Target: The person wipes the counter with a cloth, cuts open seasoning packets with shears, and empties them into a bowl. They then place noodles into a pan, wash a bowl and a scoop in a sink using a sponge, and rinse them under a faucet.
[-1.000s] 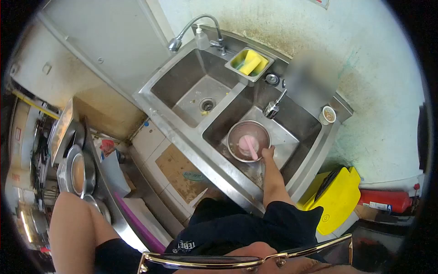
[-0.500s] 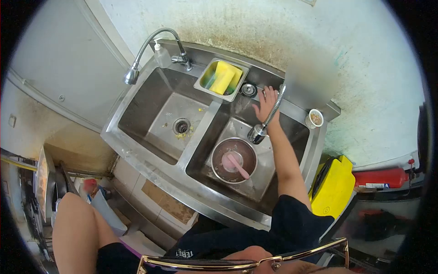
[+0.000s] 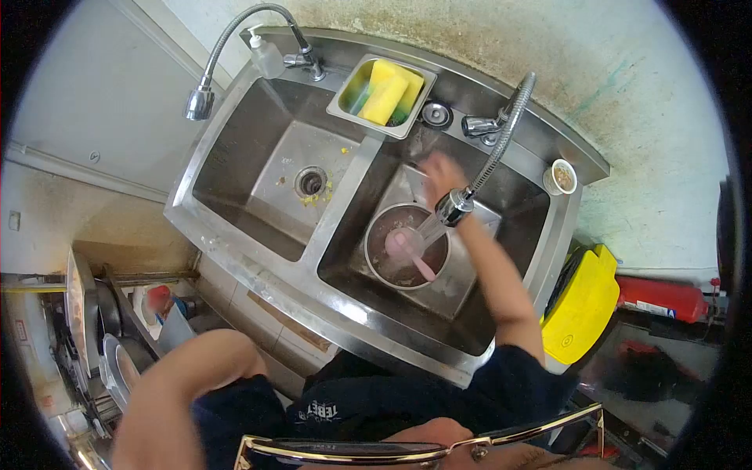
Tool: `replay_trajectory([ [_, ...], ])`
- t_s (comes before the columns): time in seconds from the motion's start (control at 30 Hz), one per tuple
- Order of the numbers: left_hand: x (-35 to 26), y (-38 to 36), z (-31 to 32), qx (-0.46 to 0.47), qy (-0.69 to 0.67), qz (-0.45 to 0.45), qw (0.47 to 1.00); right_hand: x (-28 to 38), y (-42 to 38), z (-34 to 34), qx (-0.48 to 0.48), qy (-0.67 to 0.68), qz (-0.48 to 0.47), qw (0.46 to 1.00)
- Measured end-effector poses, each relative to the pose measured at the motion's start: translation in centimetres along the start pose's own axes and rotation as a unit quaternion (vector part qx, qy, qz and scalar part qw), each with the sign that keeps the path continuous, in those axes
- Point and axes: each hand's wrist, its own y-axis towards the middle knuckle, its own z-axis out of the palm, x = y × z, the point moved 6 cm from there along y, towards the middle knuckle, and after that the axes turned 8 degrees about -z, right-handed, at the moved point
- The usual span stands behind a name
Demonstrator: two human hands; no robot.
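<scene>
My right hand [image 3: 442, 174] is over the right sink basin, behind the spray head [image 3: 454, 207] of the right faucet. Motion blurs its fingers, and I cannot see anything in them. Water runs from that spray head into a round metal pot [image 3: 369, 252] standing in the basin. Inside the pot lies a pink ladle-like utensil [image 3: 424, 269], its handle leaning on the rim. Only my bent left arm [image 3: 207, 356] shows at the lower left; the left hand itself is out of sight.
Yellow sponges [image 3: 385, 92] sit in a metal tray [image 3: 345, 110] behind the basins. Food scraps surround the left basin's drain [image 3: 310, 182]. A soap bottle [image 3: 266, 59], a small white cup [image 3: 560, 178] and a yellow lid [image 3: 580, 313] stand around the sink.
My right hand has come back from the faucet area toward the pot. Water now flows from the spray head into the pot. My left arm has shifted, and the view has tilted.
</scene>
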Motion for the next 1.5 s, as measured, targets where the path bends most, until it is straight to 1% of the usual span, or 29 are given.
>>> replay_trajectory([
  [0.03,1.2,-3.4,-1.2,-0.044,-0.155,0.029,0.987,1.0,-4.4,3.7,0.099,0.025,0.02,0.995],
  [0.07,6.7,-5.6,-4.5,-0.462,-0.111,0.218,0.852,2.7,-7.1,3.3,0.102,0.238,0.126,0.958],
  [0.1,7.9,-14.6,-5.1,-0.56,-0.176,0.085,0.805,4.3,-8.8,3.0,0.1,0.438,0.226,0.864],
  [0.13,12.3,-19.9,-6.5,-0.684,-0.015,-0.102,0.722,3.9,-9.2,2.1,0.098,0.439,0.228,0.864],
  [0.17,16.5,-23.6,-6.8,-0.726,-0.03,-0.16,0.668,1.9,-10.8,1.2,0.095,0.414,0.341,0.839],
  [0.2,20.5,-28.5,-6.5,-0.768,-0.01,-0.276,0.578,0.5,-11.8,0.4,0.09,0.382,0.446,0.804],
  [0.23,24.1,-31.5,-6.4,-0.758,-0.003,-0.363,0.542,1.7,-9.2,-1.9,-0.091,0.538,0.396,0.738],
  [0.27,27.2,-33.0,-6.2,-0.739,-0.029,-0.413,0.531,3.0,-6.6,-4.3,-0.266,0.661,0.32,0.625],
  [0.3,29.9,-33.9,-6.0,-0.718,-0.054,-0.461,0.518,3.4,-5.2,-4.8,-0.266,0.66,0.318,0.626],
  [0.37,34.0,-33.7,-6.2,-0.674,-0.067,-0.516,0.524,4.3,-2.1,-6.3,-0.204,0.535,0.206,0.793],
  [0.4,34.8,-33.9,-6.9,-0.674,-0.068,-0.515,0.525,4.1,-1.4,-5.9,-0.204,0.534,0.207,0.794],
  [0.47,35.8,-34.6,-8.2,-0.643,-0.003,-0.579,0.502,3.8,-0.7,-4.4,-0.079,0.443,0.256,0.855],
  [0.5,35.7,-35.2,-8.1,-0.643,-0.006,-0.577,0.503,3.5,-0.9,-4.7,-0.077,0.441,0.257,0.857],
  [0.57,32.9,-36.6,-9.4,-0.525,0.307,-0.595,0.525,3.5,-1.1,-4.8,-0.027,0.505,0.255,0.824],
  [0.63,34.3,-48.0,-7.6,-0.709,0.229,-0.564,0.357,2.5,-1.7,-5.1,-0.032,0.487,0.231,0.842],
  [0.7,31.8,-49.6,-6.3,-0.637,0.307,-0.679,0.198,1.3,-2.2,-4.6,-0.007,0.45,0.279,0.848],
  [0.77,30.6,-48.1,-4.3,-0.577,0.276,-0.769,0.02,1.1,-1.4,-3.2,-0.03,0.434,0.258,0.863],
  [0.8,30.4,-48.7,-3.9,-0.577,0.276,-0.769,0.022,1.7,-0.6,-3.0,-0.032,0.46,0.248,0.852],
  [0.87,31.5,-52.4,-2.8,-0.509,0.186,-0.835,0.098,3.1,-0.1,-3.2,-0.012,0.543,0.259,0.798],
  [1.0,31.6,-52.7,-3.6,-0.452,0.212,-0.853,0.152,1.4,-2.7,-4.8,0.044,0.468,0.221,0.855],
  [1.07,32.2,-48.3,-4.9,-0.43,0.296,-0.794,0.312,0.5,-2.7,-4.4,0.047,0.458,0.248,0.852],
  [1.1,33.0,-47.7,-4.8,-0.428,0.297,-0.794,0.313,-0.1,-2.7,-4.0,0.051,0.446,0.273,0.851],
  [1.17,34.7,-45.1,-5.7,-0.52,0.365,-0.646,0.423,0.8,-1.8,-2.9,0.038,0.47,0.282,0.835],
  [1.23,36.1,-42.5,-6.2,-0.523,0.335,-0.664,0.416,3.7,-0.8,-4.3,0.019,0.548,0.214,0.808],
  [1.3,36.2,-40.5,-6.9,-0.523,0.305,-0.684,0.408,3.4,-1.7,-5.1,0.005,0.548,0.202,0.812],
  [1.37,35.0,-35.2,-7.5,-0.349,0.581,-0.541,0.499,1.1,-3.9,-5.1,0.018,0.509,0.237,0.827],
  [1.4,34.1,-34.6,-7.4,-0.376,0.534,-0.523,0.548,0.0,-4.4,-5.1,0.009,0.516,0.238,0.822],
  [1.43,33.1,-33.8,-7.5,-0.374,0.534,-0.524,0.548,-0.4,-4.4,-4.9,0.007,0.517,0.238,0.822],
  [1.5,32.5,-31.5,-7.2,-0.229,0.621,-0.514,0.546,-0.9,-4.4,-4.5,-0.001,0.483,0.284,0.828],
])
